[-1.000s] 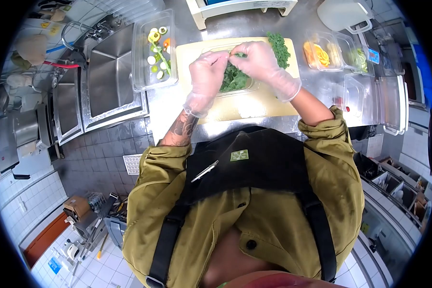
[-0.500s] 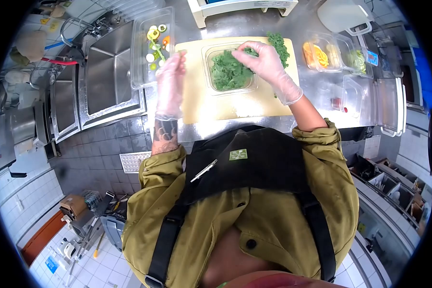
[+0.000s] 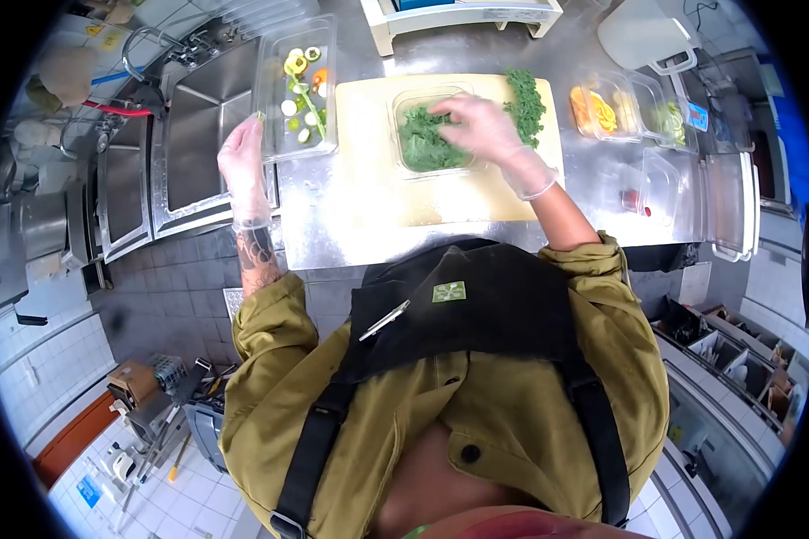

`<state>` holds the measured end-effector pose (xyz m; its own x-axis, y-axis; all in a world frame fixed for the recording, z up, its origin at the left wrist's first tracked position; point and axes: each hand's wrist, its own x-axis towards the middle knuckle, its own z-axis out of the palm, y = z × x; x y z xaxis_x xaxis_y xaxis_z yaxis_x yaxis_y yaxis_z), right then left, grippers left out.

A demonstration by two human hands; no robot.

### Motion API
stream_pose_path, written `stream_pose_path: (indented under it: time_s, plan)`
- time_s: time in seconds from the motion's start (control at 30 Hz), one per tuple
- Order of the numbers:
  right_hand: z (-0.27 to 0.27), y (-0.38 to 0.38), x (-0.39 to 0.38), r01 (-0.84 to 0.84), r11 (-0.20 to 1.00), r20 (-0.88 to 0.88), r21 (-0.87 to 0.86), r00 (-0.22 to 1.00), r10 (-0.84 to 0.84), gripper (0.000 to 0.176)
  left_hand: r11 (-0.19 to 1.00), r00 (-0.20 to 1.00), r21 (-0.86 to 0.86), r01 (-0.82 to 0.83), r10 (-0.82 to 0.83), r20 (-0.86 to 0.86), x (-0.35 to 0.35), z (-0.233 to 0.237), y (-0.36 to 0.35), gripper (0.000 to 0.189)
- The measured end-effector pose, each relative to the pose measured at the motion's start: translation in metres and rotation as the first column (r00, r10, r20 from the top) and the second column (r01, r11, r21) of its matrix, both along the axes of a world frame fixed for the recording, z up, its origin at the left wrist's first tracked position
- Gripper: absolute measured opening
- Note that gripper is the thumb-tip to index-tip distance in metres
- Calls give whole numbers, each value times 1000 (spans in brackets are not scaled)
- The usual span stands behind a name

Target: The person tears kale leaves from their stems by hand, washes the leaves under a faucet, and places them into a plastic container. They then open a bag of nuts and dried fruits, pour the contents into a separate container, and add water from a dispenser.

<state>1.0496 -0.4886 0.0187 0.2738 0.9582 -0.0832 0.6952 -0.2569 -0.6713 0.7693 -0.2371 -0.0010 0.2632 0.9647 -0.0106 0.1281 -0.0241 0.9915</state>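
My left hand (image 3: 245, 166), in a clear glove, is raised at the edge of the sink, left of the tray of cut vegetables. Its fingers are pinched, and a tiny pale green bit shows at their tips, too small to name. My right hand (image 3: 485, 133), also gloved, hovers over the clear plastic container, its thumb and fingers apart just above the torn kale (image 3: 430, 142). That container (image 3: 407, 171) stands on a pale yellow cutting board (image 3: 368, 193). More curly kale (image 3: 524, 106) lies at the board's upper right corner.
The clear tray (image 3: 274, 67) holds vegetable scraps. On the right stand containers with orange slices (image 3: 593, 110) and green slices (image 3: 672, 126), a clear tub (image 3: 661, 184) and a white jug (image 3: 638, 34). A white stand (image 3: 463, 20) is at the back; the sink (image 3: 208, 135) lies left.
My left hand has moved left, from beside the board to the sink edge. My right hand has lowered toward the kale; the green piece at its fingers no longer shows there.
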Motion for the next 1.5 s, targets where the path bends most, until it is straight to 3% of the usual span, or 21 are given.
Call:
stream_pose_path:
  time_s: [0.03, 0.07, 0.13, 0.17, 0.27, 0.37, 0.4, 0.43, 0.47, 0.5, 0.57, 0.6, 0.73, 0.77, 0.83, 0.93, 1.07, 1.17, 1.3, 1.37, 1.5]
  plan:
    - [-15, 3, -9, -13, 999, 118, 37, 993, 8, 56, 999, 990, 47, -7, 14, -142, 2, 2, 9, 26]
    - [-26, 4, -14, -13, 1000, 124, -8, 992, 14, 55, 995, 959, 96, -8, 35, -281, 6, 3, 15, 29]
    - [-26, 10, -26, -12, 996, 134, -93, 991, 24, 54, 989, 931, 143, 33, 22, -365, 17, 6, 24, 33]
    - [-24, 17, -25, -15, 961, 81, -275, 996, 39, 61, 984, 914, 166, 57, 16, -406, 24, 6, 28, 34]
    - [-28, 18, -16, -63, 956, -14, -287, 998, 61, 65, 956, 893, 256, 145, -15, -450, 38, -18, 44, 36]
    - [-38, 8, -2, 72, 980, -340, -185, 931, -133, 68, 927, 598, 191, 324, -44, -800, 44, -32, 51, 46]
    - [-37, 3, 1, 92, 986, -519, -142, 841, -153, 67, 917, 464, 154, 369, -38, -885, 49, -35, 50, 48]
    - [-34, -2, 5, 122, 988, -674, -99, 722, -157, 65, 860, 573, 282, 425, -14, -820, 53, -32, 38, 55]
    - [-32, -3, 10, 161, 985, -805, -59, 576, -142, 64, 846, 703, 294, 445, -127, -699, 63, -5, 9, 58]
    - [-39, -4, 10, 227, 973, -837, -47, 523, -162, 59, 898, 870, 45, 438, -411, -271, 73, -13, -8, 69]
    - [-26, -1, 6, 137, 990, -862, 39, 506, -36, 56, 804, 792, -164, 572, -593, -145, 93, 2, -67, 83]
    - [-15, 2, 4, 89, 992, -869, 84, 494, 30, 54, 680, 728, -364, 636, -686, -10, 106, 23, -93, 98]
    - [23, 2, -2, 218, 971, -916, -103, 359, -178, 46, 686, 746, -296, 665, -632, 211, 134, 7, -121, 53]
    - [18, 3, 0, 287, 952, -940, -105, 285, -189, 43, 770, 803, -233, 594, -549, 231, 137, 4, -125, 33]
    - [7, 3, 1, 412, 903, -973, -122, 130, -191, 39, 772, 811, -249, 585, -556, 183, 136, 16, -131, 33]
    - [1, 3, -9, 423, 906, -752, -27, 588, -298, 40, 733, 803, -328, 596, -550, 230, 134, 21, -131, 32]
    - [14, -3, 4, 258, 965, -786, -37, 589, -187, 36, 499, 711, -510, 701, -429, 557, 126, 7, -113, 30]
    - [4, 2, 4, 210, 978, -720, -17, 676, -158, 36, 583, 756, -484, 653, -542, 367, 126, 20, -121, 28]
    - [27, 3, -15, 246, 969, -435, -18, 871, -229, 41, 677, 739, -331, 657, -666, 103, 129, 21, -123, 27]
    - [26, 1, -20, 295, 954, -222, 59, 935, -276, 38, 705, 756, -285, 649, -638, 145, 130, 23, -124, 28]
    - [13, 2, -12, 201, 977, -405, -74, 889, -214, 32, 683, 734, -308, 663, -674, 86, 129, 28, -127, 29]
